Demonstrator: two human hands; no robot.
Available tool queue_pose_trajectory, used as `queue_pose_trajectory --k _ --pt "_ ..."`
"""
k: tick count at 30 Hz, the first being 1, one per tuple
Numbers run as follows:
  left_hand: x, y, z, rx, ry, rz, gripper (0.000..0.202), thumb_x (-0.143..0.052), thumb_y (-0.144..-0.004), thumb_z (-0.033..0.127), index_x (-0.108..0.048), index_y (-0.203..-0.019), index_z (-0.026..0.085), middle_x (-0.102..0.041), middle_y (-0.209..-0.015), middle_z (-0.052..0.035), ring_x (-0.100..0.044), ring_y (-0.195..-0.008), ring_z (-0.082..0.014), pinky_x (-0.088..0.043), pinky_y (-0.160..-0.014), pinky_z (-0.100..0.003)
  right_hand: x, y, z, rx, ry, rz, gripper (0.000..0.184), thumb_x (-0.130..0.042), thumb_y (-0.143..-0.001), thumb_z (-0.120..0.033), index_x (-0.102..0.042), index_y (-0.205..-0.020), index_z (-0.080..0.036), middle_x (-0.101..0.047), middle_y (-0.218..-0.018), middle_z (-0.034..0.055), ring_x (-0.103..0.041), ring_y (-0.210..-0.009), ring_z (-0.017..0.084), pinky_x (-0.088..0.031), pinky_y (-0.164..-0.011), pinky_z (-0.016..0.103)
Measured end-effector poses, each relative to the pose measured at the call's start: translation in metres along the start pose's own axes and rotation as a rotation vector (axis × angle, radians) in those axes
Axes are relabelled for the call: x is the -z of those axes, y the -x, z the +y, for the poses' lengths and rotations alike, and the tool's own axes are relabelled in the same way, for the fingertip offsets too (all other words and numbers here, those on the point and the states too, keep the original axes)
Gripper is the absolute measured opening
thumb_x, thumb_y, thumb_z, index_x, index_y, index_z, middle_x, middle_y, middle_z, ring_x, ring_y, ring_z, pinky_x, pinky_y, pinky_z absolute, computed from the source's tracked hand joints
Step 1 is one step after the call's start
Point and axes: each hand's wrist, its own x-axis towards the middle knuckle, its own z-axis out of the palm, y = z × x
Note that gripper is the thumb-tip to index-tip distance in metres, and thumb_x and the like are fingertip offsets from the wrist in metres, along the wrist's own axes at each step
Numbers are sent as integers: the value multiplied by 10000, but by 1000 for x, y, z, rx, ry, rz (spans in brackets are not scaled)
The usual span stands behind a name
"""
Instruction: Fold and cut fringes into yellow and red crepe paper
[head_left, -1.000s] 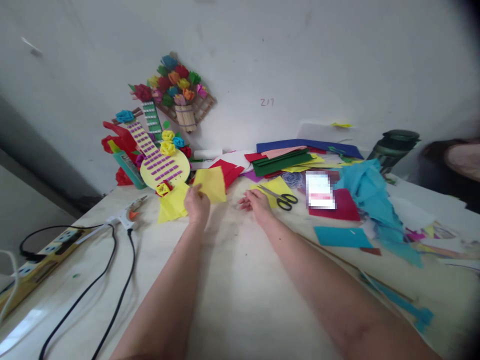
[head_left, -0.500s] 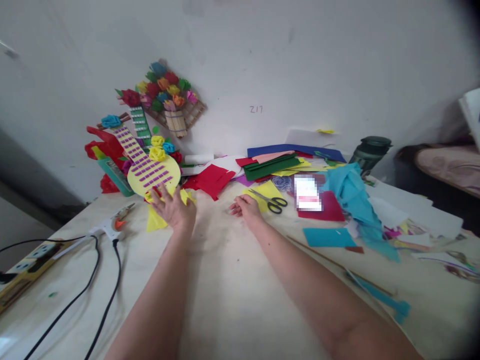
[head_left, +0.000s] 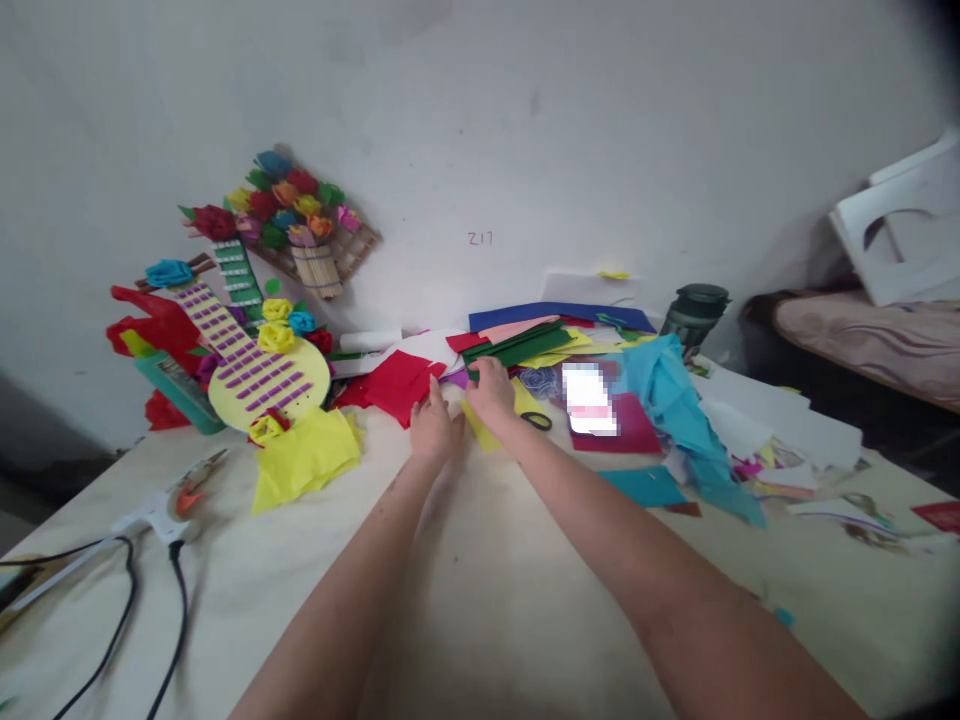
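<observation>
My left hand (head_left: 435, 425) is at the right edge of the red sheets (head_left: 401, 385), fingers stretched out and apart, with nothing seen in them. Close beside it, my right hand (head_left: 495, 393) has its fingers bent together at the front of the folded green sheets (head_left: 517, 347); whatever they hold, if anything, is hidden. Under the right hand lies a yellow sheet (head_left: 482, 428). The scissors (head_left: 537, 421) rest there too, only part of their black handles showing.
Yellow crepe paper (head_left: 307, 455) lies before a flower-trimmed paper guitar (head_left: 274, 375). A glue gun (head_left: 169, 510) with trailing black cord is at left. Rightward are a phone (head_left: 590, 400), blue crepe paper (head_left: 667, 400) and a dark bottle (head_left: 696, 312).
My left hand has left the yellow paper and moved right to the red sheets. My right hand has reached farther forward to the green sheets. The view has shifted right.
</observation>
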Motion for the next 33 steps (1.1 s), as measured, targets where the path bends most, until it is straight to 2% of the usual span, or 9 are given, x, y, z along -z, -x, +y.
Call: queue_pose_trajectory --k 3,8,11,15,17,19,23,27,33 --pt "-11 -6 10 15 130 -35 785 -605 -648 211 -242 -1342 152 -575 -1103 -174 -493 -1074 -290 -310 -905 -399 12 -30 17 97 182 -25 400 -483 -660 -87 -525 -1051 -163 -449 -1214 105 -403 -1076 251 -335 -887 366" --pt "-15 -23 22 -11 -2 -167 721 -554 -712 236 -223 -1349 167 -515 -1198 -149 -480 -1098 -245 -357 -878 -336 21 -78 52 143 483 -123 544 -493 -672 -101 -425 -1209 -159 -377 -1326 82 -298 -1202 243 -276 -952 376" --pt "-16 -38 23 -71 -10 -170 645 -539 -730 249 -294 -1319 156 -500 -1216 -143 -479 -1100 -226 -372 -872 -310 25 -105 73 154 618 -173 605 -467 -691 -101 -353 -1282 -161 -267 -1402 52 -190 -1273 229 -217 -997 399" --pt "-24 -60 17 -106 41 -142 555 -550 -717 261 -417 -1243 146 -475 -1248 -129 -459 -1121 -231 -361 -904 -316 28 -132 96 192 750 -250 661 -461 -692 -79 -300 -1322 -198 -228 -1420 33 -130 -1299 241 -210 -994 449" --pt "-30 -70 12 -97 66 -141 535 -562 -702 262 -456 -1211 139 -423 -1296 -128 -448 -1131 -243 -356 -915 -329 28 -139 103 226 775 -275 603 -420 -731 -70 -326 -1311 -209 -298 -1391 49 -191 -1286 239 -242 -975 450" --pt "-36 -78 8 -86 117 -154 533 -578 -684 256 -475 -1194 140 -386 -1324 -125 -445 -1132 -250 -360 -914 -336 27 -142 108 258 800 -292 505 -370 -773 -68 -413 -1260 -197 -440 -1296 91 -339 -1217 241 -289 -938 441" --pt "-45 -88 5 -20 321 -197 542 -635 -631 226 -510 -1155 167 -412 -1306 -114 -465 -1110 -252 -384 -890 -334 23 -145 110 250 887 -321 356 -383 -762 -52 -619 -1011 -146 -633 -1001 149 -551 -962 276 -299 -876 524" --pt "-49 -94 3 138 602 -211 523 -634 -637 196 -509 -1144 162 -516 -1193 -120 -503 -1061 -226 -410 -855 -316 25 -145 108 238 961 -319 307 -414 -744 -49 -648 -934 -108 -643 -933 181 -580 -876 282 -296 -844 565" --pt "-49 -108 1 289 894 -142 475 -639 -643 156 -532 -1106 163 -568 -1077 -113 -513 -1039 -201 -389 -879 -311 40 -131 112 266 973 -300 291 -427 -732 -81 -650 -919 -96 -635 -917 182 -566 -877 292 -302 -850 555"
